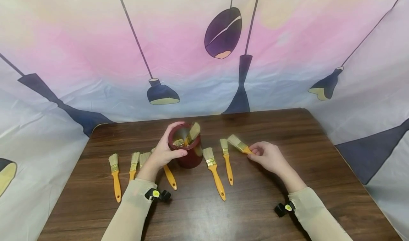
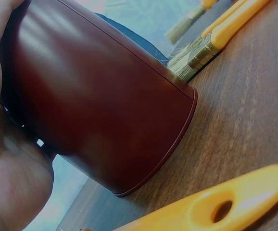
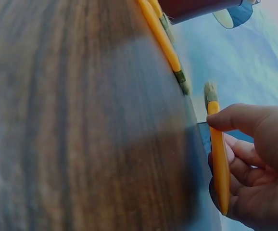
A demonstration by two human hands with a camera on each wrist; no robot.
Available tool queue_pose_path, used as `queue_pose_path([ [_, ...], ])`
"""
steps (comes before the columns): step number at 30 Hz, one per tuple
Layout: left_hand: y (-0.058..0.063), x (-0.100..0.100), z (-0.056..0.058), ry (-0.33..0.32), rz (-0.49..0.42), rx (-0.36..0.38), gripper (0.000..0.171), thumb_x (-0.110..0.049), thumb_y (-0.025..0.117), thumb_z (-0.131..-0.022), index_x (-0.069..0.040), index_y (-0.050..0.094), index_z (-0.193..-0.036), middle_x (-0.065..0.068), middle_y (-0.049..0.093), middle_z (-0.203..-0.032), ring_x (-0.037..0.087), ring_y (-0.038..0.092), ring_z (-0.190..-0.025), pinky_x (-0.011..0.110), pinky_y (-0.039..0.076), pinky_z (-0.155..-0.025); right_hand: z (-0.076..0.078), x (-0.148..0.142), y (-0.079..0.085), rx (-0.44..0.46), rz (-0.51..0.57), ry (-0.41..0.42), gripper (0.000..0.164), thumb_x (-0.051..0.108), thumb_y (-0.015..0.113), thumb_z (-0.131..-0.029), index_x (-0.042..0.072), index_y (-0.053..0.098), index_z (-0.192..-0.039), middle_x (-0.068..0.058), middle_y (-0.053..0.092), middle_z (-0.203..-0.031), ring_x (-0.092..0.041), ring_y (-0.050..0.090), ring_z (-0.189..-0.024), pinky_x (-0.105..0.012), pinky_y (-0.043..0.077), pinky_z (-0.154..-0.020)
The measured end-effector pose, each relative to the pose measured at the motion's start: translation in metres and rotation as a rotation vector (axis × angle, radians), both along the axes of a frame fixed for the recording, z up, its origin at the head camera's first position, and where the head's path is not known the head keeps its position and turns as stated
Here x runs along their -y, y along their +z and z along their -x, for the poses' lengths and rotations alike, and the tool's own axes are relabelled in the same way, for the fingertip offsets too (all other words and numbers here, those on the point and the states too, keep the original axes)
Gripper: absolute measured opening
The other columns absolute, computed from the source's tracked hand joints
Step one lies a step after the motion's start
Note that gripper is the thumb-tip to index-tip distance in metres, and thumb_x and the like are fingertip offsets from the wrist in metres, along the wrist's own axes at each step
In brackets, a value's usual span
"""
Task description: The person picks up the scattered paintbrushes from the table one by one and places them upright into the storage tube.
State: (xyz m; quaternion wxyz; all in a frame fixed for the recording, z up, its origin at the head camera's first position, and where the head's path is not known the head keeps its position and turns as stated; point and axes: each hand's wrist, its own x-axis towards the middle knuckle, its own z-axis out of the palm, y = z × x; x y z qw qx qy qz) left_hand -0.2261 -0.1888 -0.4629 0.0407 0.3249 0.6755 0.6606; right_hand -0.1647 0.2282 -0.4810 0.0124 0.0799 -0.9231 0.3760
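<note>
My left hand (image 1: 162, 151) grips a dark red cup (image 1: 191, 157), its thumb across the near side below the rim. Paintbrushes (image 1: 193, 131) stand in the cup with their bristles up. In the left wrist view the base of the cup (image 2: 115, 110) is close over the wood. Pinched between thumb and fingers of my right hand (image 1: 267, 157) is a paintbrush (image 1: 236, 143), its bristles pointing left toward the cup. The right wrist view shows its yellow handle (image 3: 219, 159) across the fingers. Between the hands lie two paintbrushes, a wider one (image 1: 214, 171) and a narrower one (image 1: 227, 164).
Several more yellow-handled paintbrushes lie on the left, one farthest out (image 1: 116, 178) and one partly behind my left hand (image 1: 170, 177). Everything lies on a dark wooden table (image 1: 262, 205). A printed cloth (image 1: 191, 38) hangs behind its back edge.
</note>
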Motion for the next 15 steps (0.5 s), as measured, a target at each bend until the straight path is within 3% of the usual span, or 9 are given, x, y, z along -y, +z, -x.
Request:
queue_pose_path([
  [4,0.001,0.001,-0.001,0.006,0.008,-0.011,0.103,-0.036,0.097,-0.085,-0.006,0.036,-0.164,0.025,0.045,-0.156,0.049,0.046,-0.138,0.029,0.05,-0.109,0.0,0.001,0.004,-0.038,0.025,-0.001,0.02,0.015,0.087,-0.093,0.004,0.08,-0.109,-0.002,0.073,-0.094,-0.016,0.066,-0.085,-0.034,0.056,-0.077],
  [7,0.002,0.001,-0.001,0.005,0.013,-0.005,0.103,-0.035,0.097,-0.085,-0.007,0.036,-0.164,0.024,0.046,-0.156,0.049,0.047,-0.137,0.03,0.05,-0.109,-0.003,0.002,0.01,-0.057,0.062,-0.016,0.022,0.017,0.087,-0.095,0.006,0.079,-0.112,-0.003,0.074,-0.097,-0.017,0.067,-0.088,-0.036,0.058,-0.079],
  [15,0.002,0.001,-0.001,0.008,0.032,-0.012,0.103,-0.035,0.096,-0.085,-0.007,0.036,-0.164,0.019,0.048,-0.156,0.046,0.048,-0.136,0.03,0.05,-0.109,-0.01,0.013,0.036,-0.07,0.27,-0.022,0.028,0.019,0.083,-0.1,0.005,0.074,-0.121,-0.009,0.072,-0.107,-0.023,0.07,-0.096,-0.027,0.058,-0.082],
])
